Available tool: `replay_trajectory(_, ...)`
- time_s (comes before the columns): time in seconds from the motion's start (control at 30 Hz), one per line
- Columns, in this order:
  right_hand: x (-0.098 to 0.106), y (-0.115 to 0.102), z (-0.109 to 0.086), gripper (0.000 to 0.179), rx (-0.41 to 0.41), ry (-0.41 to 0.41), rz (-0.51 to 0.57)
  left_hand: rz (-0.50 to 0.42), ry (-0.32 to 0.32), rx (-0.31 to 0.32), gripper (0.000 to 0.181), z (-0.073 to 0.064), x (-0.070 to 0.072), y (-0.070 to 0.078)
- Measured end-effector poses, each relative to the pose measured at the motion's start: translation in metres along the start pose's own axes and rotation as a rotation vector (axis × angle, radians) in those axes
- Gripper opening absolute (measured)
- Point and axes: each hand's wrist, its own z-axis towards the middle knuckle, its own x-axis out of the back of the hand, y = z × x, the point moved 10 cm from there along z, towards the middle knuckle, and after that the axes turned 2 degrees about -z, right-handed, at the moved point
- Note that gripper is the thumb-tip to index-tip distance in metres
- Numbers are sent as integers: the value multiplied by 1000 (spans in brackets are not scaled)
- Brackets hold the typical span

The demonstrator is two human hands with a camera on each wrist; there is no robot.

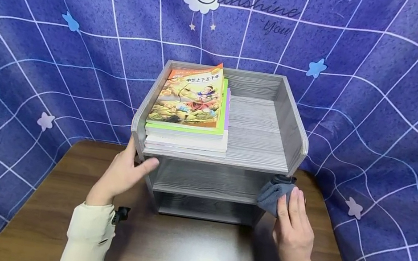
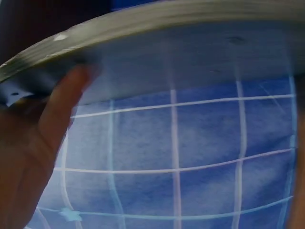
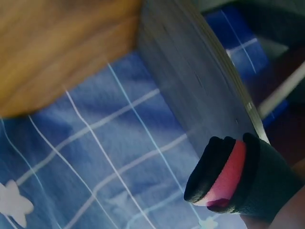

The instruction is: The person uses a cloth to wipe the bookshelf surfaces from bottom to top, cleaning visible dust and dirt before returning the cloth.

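Observation:
A grey wood-grain desk shelf (image 1: 257, 131) stands on the table, its top tray bearing a stack of books (image 1: 189, 100) on the left. My left hand (image 1: 121, 176) is at the shelf's left side panel, fingers along its outer face and thumb spread out in front. In the left wrist view, a straight finger (image 2: 62, 105) lies close to that panel. With my right hand (image 1: 292, 233) I hold a folded grey cloth (image 1: 276, 197) at the right front edge, just below the top tray. A pink-red strip shows between the cloth's dark folds in the right wrist view.
The shelf's lower levels (image 1: 205, 193) face me. Around it lies the brown wooden table (image 1: 75, 182), with a bright glare near the front. A blue checked curtain (image 1: 92, 68) with clouds and stars hangs behind and at both sides.

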Motion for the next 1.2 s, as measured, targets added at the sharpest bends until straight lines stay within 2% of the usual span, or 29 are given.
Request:
replay_trajectory(0.1, -5, 1, -18, 38, -7, -50, 2, 34, -27, 38, 93, -5, -10, -10)
replay_trajectory(0.27, -17, 3, -57, 50, -35, -174, 17, 100, 9, 39, 86, -8, -11, -11)
replay_trajectory(0.47, -31, 5, -97, 49, -79, -329, 15, 68, 27, 48, 82, -8, -8, -12)
replay_trajectory(0.57, -39, 5, -112, 52, -78, -449, -17, 47, 37, 49, 85, -9, -7, -15)
replay_trajectory(0.73, -53, 1, -145, 71, -75, -678, -63, 37, 54, 38, 86, -9, -6, -16)
replay_trajectory(0.83, -61, -2, -160, 58, -70, -764, -101, 38, 66, 32, 84, -8, -6, -16)
replay_trajectory(0.93, -69, -2, -169, 50, -63, -874, -134, 45, 70, 39, 84, -9, -6, -16)
replay_trajectory(1.0, -75, 1, -172, 52, -56, -967, -114, 51, 71, 46, 83, -9, -7, -15)
replay_trajectory(1.13, -73, 17, -167, 70, -112, -1145, 35, 74, 71, 51, 80, -10, -9, -15)
replay_trajectory(1.2, -65, 32, -154, 75, -171, -1165, 121, 78, 69, 51, 80, -10, -9, -14)
